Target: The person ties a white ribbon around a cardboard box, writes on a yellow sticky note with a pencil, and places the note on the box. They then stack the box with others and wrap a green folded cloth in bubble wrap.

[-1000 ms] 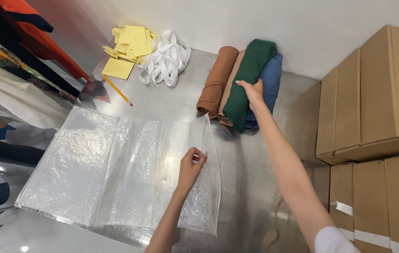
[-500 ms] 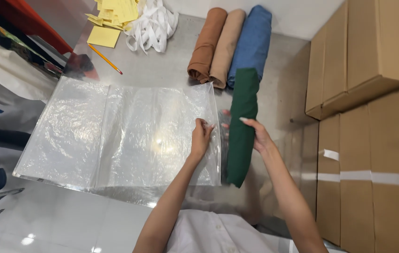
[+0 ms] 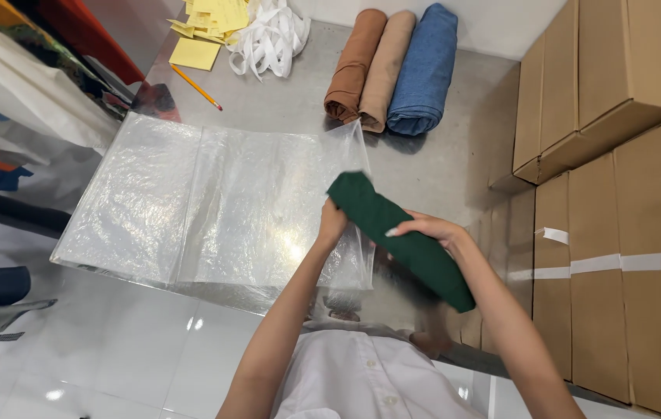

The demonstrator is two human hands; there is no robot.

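Green cloth roll (image 3: 404,240) now tilted, both hands grasping it over clear bag (image 3: 214,202).

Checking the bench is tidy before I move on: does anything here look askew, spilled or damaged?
Nothing looks damaged or spilled. The yellow paper sheets lie in a loose, fanned heap beside a tangle of white straps, and the pencil lies apart.

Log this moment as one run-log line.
left hand: grips clear plastic bag edge | right hand: holds rolled green fabric at bag mouth | behind: three fabric rolls on table
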